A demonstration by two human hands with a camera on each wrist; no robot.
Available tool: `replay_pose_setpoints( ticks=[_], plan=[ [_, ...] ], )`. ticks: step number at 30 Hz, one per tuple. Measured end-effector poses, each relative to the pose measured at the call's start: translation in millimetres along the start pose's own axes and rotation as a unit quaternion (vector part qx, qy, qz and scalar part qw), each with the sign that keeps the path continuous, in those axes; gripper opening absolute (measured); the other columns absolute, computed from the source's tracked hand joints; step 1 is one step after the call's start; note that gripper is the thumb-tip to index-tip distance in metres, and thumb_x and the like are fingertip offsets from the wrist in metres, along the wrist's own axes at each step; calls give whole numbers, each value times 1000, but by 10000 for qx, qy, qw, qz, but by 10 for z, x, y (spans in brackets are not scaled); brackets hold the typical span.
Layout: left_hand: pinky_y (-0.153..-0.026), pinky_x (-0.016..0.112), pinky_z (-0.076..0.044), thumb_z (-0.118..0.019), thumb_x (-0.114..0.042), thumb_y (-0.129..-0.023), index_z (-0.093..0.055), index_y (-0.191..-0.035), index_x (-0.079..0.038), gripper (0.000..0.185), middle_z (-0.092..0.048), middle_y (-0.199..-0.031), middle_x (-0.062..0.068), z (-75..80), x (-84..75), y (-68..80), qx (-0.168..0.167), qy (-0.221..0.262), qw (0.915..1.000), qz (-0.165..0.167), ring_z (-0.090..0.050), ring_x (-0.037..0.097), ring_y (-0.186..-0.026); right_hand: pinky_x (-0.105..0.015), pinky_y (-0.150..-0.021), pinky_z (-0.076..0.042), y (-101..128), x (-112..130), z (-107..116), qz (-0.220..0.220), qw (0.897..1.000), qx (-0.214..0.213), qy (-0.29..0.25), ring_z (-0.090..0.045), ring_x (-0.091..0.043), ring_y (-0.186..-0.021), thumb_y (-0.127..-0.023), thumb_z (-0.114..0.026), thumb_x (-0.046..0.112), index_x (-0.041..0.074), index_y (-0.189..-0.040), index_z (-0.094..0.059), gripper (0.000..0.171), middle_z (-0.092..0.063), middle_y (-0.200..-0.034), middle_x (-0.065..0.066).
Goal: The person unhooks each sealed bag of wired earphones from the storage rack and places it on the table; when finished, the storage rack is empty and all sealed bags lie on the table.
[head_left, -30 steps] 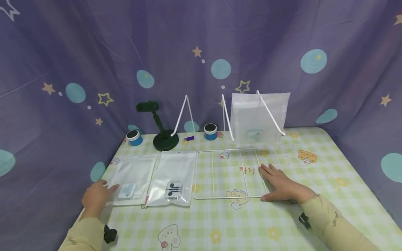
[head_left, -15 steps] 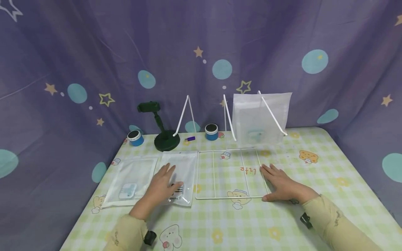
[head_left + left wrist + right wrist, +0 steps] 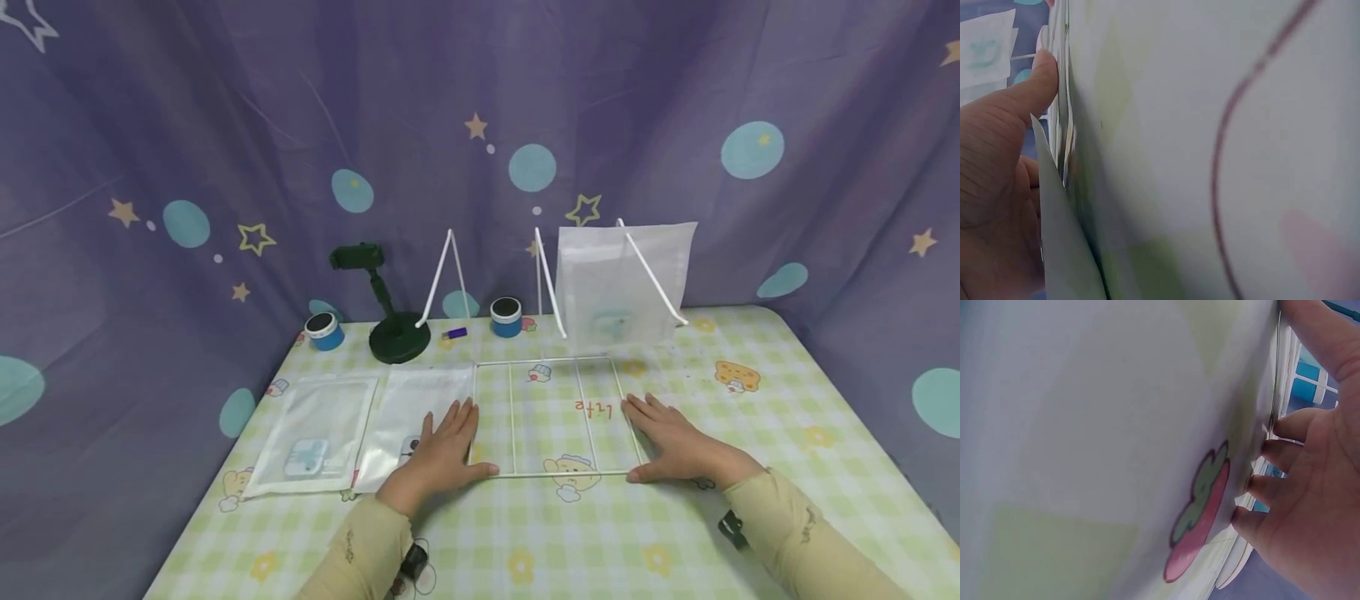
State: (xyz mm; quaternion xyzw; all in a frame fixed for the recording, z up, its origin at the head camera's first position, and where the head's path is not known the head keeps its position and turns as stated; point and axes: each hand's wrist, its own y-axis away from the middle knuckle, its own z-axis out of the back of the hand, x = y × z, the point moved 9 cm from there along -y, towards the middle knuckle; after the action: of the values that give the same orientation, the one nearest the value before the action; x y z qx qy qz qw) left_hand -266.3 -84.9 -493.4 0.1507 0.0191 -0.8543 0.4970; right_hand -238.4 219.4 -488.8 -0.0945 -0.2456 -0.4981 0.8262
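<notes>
- Resting flat on the table (image 3: 675, 533), the left hand (image 3: 438, 454) lies with straight, spread fingers across the near left corner of the wire rack (image 3: 551, 417), partly over the earphone bag (image 3: 408, 417).
- Flat too, the right hand (image 3: 671, 446) presses the rack's near right edge, fingers straight and holding nothing.
- One rack lies flat between the hands; judging by this, it is steadied but not yet lifted or stood up.
- Two clear bags lie left of it: the earphone bag and one case bag (image 3: 315, 433), neither yet placed on the rack.
- Farther back: one phone stand (image 3: 390, 317), two blue tins (image 3: 324, 330) (image 3: 506, 317), one purple stick (image 3: 453, 332), two upright wire frames (image 3: 442, 279) (image 3: 551, 287), one hanging white bag (image 3: 622, 283).
</notes>
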Motion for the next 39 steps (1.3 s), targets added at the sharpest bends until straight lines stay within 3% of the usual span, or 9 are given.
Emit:
replay_pose_setpoints(
  ticks=[14,16,18,21,23,26,28,32,39],
  plan=[
    [-111,66,-5,-61,-72,-79,-24,-154,-3,109,-17,-161,12,-5,11,17,47,-54,10000,-38,-12,31,-148,-70,-106,-14,-34,23,42,-28,9998,112,-187,-9,-54,-141,-75,-77,55,-7,-150,-26,110,-19,-156,-30],
    [-111,66,-5,-61,-73,-78,-25,-154,-3,109,-18,-161,12,-9,4,12,49,-37,10000,-19,-12,31,-148,-67,-106,-22,-46,0,123,-83,9996,-112,-226,-20,-53,-139,-80,-74,54,-7,-148,-32,101,-28,-152,-29],
    [-111,65,-5,-62,-72,-78,-25,-154,-3,109,-19,-161,12,-9,-5,8,40,6,10000,-18,-13,31,-148,-64,-101,-34,-58,-31,280,-188,9972,-675,-267,-38,-50,-131,-85,-71,48,-5,-142,-45,82,-43,-144,-28],
    [-111,66,-5,-64,-71,-77,-26,-153,-3,109,-20,-160,13,-3,-18,9,31,66,10000,-17,-14,32,-148,-57,-86,-47,-40,-116,615,-544,9770,-2050,-217,-61,-42,-107,-93,-66,37,1,-122,-65,46,-65,-121,-21],
    [-111,65,-4,-65,-70,-77,-26,-153,-3,109,-20,-160,13,0,-18,11,38,77,10000,5,-13,31,-148,-53,-80,-50,6,-188,846,-821,9492,-3006,-444,-65,-38,-97,-95,-64,29,2,-110,-68,31,-69,-109,-19],
    [-112,65,-3,-65,-70,-77,-25,-154,-3,109,-19,-161,12,0,-9,9,63,81,9999,52,-12,31,-148,-52,-84,-48,61,-279,1110,-1043,9083,-3941,-940,-62,-40,-104,-96,-63,26,0,-115,-62,32,-66,-113,-21],
    [-112,64,-3,-64,-71,-77,-25,-154,-3,109,-18,-161,12,-6,-2,4,80,57,9999,74,-12,30,-148,-53,-91,-45,51,-316,1233,-1045,8944,-4143,-1320,-55,-42,-117,-96,-62,27,-1,-130,-52,45,-58,-127,-24],
    [-112,64,-3,-65,-71,-77,-25,-154,-4,110,-17,-161,12,-14,4,-7,118,71,9999,91,-11,30,-148,-59,-99,-37,-19,-342,1393,-975,8867,-4131,-1832,-41,-44,-130,-96,-63,28,2,-151,-27,70,-44,-144,-26],
    [-113,63,-3,-65,-72,-76,-24,-154,-4,111,-17,-161,11,-31,24,-26,131,33,9999,104,-11,29,-148,-51,-101,-37,-83,-353,1445,-1135,8689,-4246,-2277,-47,-35,-120,-95,-64,27,-1,-144,-33,64,-49,-131,-24]
  ],
)
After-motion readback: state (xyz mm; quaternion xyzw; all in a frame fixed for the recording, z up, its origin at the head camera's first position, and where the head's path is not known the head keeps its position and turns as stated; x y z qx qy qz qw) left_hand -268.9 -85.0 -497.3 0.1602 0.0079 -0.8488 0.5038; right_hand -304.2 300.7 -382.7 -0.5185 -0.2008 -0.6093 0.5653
